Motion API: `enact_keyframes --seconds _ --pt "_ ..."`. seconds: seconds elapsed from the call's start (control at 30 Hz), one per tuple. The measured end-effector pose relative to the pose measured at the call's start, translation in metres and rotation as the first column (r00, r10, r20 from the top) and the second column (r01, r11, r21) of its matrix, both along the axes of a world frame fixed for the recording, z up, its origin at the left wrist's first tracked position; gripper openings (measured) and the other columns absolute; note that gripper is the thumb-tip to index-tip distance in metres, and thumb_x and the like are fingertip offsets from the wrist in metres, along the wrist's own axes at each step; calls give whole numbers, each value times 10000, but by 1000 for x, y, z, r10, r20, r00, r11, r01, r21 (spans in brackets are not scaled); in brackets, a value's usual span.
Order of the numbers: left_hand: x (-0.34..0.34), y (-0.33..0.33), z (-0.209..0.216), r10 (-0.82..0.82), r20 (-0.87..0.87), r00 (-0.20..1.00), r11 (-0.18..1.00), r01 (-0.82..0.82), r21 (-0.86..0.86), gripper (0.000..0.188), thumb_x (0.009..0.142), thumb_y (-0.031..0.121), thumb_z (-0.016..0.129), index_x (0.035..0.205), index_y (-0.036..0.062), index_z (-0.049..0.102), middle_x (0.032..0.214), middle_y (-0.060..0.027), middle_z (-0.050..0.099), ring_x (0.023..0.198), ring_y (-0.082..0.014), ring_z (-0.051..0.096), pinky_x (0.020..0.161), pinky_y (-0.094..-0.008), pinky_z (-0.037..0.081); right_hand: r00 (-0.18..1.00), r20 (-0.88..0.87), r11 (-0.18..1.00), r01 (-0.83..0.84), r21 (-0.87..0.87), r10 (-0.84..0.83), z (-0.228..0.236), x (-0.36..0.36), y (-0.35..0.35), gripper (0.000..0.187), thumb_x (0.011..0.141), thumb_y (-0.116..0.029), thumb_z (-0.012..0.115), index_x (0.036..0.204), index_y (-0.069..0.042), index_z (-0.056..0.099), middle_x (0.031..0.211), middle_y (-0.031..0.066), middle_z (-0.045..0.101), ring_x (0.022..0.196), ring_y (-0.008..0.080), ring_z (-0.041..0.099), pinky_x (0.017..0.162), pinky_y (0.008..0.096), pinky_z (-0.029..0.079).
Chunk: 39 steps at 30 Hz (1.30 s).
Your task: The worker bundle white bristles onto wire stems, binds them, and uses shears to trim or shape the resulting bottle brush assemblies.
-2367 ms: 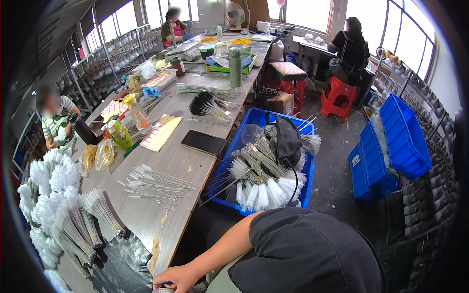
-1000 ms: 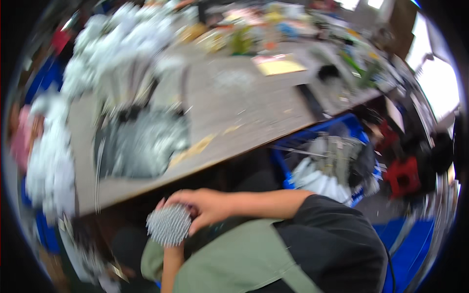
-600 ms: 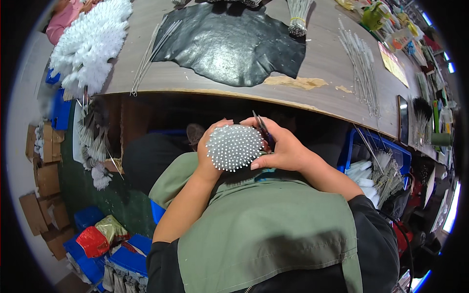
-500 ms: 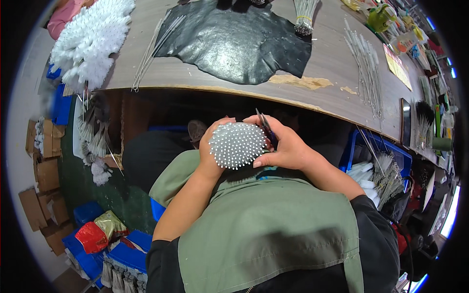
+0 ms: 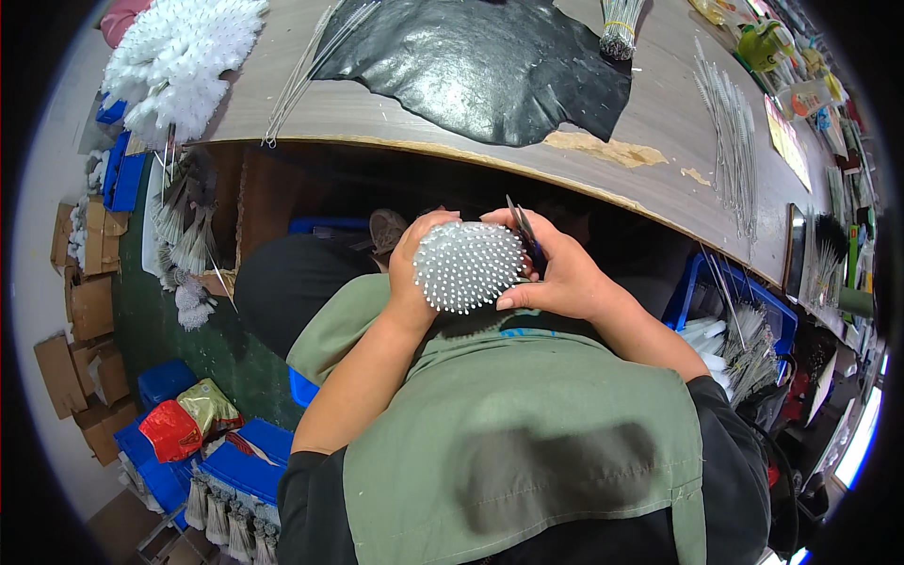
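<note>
Above my lap, a thick bundle of thin brushes (image 5: pixel 468 266) shows its end face, dotted with many small white tips. My left hand (image 5: pixel 414 268) wraps round its left side. My right hand (image 5: pixel 562 278) presses against the bundle's right side with thumb and fingers. Also in the right hand is a pair of dark scissors (image 5: pixel 526 232), blades pointing up and away, handles mostly hidden by the fingers. The far side of the bundle and some of the fingertips are out of sight.
A table edge runs beyond my hands, with a black sheet (image 5: pixel 480 71) on top. Loose wire brushes (image 5: pixel 730 141) lie at its right, a tied bundle (image 5: pixel 620 28) at the back, white brushes (image 5: pixel 179 66) at left. A blue crate (image 5: pixel 697 292) stands right; cardboard boxes (image 5: pixel 91 308) stand left.
The view has shifted slightly, so the table appears higher and further right. Both hands still hold the bundle, which has tilted a little; the scissors stay in my right hand.
</note>
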<state>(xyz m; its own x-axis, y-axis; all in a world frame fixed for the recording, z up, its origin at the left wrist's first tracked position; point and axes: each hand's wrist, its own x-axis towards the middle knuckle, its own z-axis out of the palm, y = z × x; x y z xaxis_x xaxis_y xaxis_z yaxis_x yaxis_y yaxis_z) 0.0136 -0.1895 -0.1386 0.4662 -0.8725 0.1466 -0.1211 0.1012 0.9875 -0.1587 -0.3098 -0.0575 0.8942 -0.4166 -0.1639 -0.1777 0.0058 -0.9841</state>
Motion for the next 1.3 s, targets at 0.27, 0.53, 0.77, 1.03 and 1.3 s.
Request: enact_keyframes --seconds 0.27,0.53,0.77,1.03,1.3 --pt "3 -2 8 43 348 937 996 -11 -94 257 781 1 628 1030 15 569 1061 -114 621 1063 -264 580 1017 -404 402 998 56 998 -10 -61 13 -5 -1 2 792 622 -85 821 1308 -81 425 1141 26 563 840 82 538 671 216 447" --pt "2 -2 8 104 318 942 991 -71 -113 343 682 55 695 1007 49 587 1002 -115 640 1041 -322 581 953 -407 429 1000 16 1000 -5 -20 6 -2 -1 3 792 625 -83 818 1313 -79 426 1114 9 560 787 64 503 663 207 432" --pt "4 -1 4 151 390 908 983 -95 -160 340 680 79 694 1003 61 589 1002 -115 641 1042 -333 581 977 -442 403 1000 23 1000 -16 -5 16 -4 -1 3 794 627 -59 811 1320 -70 423 1160 18 555 831 74 514 688 212 444" --pt "2 -2 14 142 383 913 982 -80 -172 313 692 83 681 990 60 592 993 -107 641 1052 -318 582 982 -446 403 999 35 999 -34 -5 34 0 -2 6 852 618 -65 826 1344 -65 382 1269 39 530 891 95 532 720 228 461" --pt "1 -1 14 117 324 939 980 -56 -194 294 712 58 655 999 51 593 1019 -106 640 1079 -315 572 983 -419 410 993 106 990 -32 -136 47 -2 -2 8 847 603 -92 842 1331 -81 409 1249 18 543 801 92 513 692 232 449"
